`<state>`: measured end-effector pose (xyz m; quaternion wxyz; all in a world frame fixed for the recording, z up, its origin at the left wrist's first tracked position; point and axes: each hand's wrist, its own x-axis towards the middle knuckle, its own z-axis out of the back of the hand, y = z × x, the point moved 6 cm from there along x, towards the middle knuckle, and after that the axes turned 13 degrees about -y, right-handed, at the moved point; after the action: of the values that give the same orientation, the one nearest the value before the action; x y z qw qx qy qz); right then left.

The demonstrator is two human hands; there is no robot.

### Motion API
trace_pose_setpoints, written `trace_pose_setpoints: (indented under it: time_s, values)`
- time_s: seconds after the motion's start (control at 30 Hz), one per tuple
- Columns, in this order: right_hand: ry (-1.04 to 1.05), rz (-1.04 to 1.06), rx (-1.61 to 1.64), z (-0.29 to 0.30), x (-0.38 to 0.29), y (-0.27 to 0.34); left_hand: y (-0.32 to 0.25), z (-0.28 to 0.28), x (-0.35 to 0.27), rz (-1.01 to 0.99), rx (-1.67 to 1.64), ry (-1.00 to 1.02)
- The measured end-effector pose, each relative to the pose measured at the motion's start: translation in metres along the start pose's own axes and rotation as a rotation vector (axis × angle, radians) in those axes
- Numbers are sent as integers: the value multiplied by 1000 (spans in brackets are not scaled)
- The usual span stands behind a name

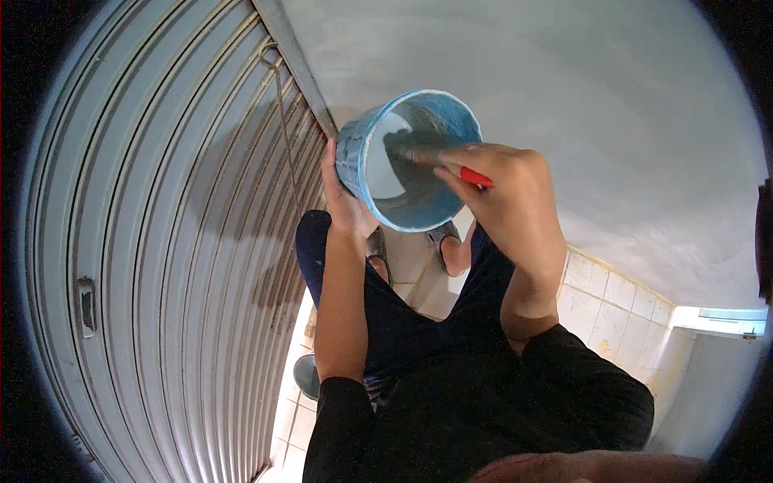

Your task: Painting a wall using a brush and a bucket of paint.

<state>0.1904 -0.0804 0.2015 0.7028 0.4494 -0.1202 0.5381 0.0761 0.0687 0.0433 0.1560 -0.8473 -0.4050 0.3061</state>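
Note:
My left hand [351, 208] supports a blue plastic bucket [350, 151] from its left side and underneath. The bucket tilts so that its mouth faces me, and its rim and outer wall carry dried smears. Inside lies a pale liquid [381, 166] that looks like paint, pooled toward the left. Over the mouth, my right hand [519, 187] grips a brush with a red handle end [476, 177]. The brush's head points into the bucket and is blurred, so I cannot tell whether it touches the liquid.
A ribbed metal shutter door [169, 241] stands close on the left, with a bent metal rod [282, 108] hanging on it. Ahead and to the right runs a plain grey-white wall [574, 108] above white tiles [604, 302]. Behind the left arm sits a dark round container [306, 375].

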Motion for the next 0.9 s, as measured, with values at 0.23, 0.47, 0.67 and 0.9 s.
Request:
trace_pose_setpoints:
  time_s: [0.23, 0.47, 0.67, 0.9]
  values:
    - [-159, 182, 81, -8, 5, 12, -2, 6, 10, -97, 163, 43]
    - [131, 187, 41, -4, -7, 15, 0, 6, 6, -58, 84, 112]
    - [-192, 182, 67, 2, 3, 9, 1, 16, 18, -97, 134, 74]
    - [73, 69, -72, -8, -7, 6, -1, 9, 12, -166, 138, 87]
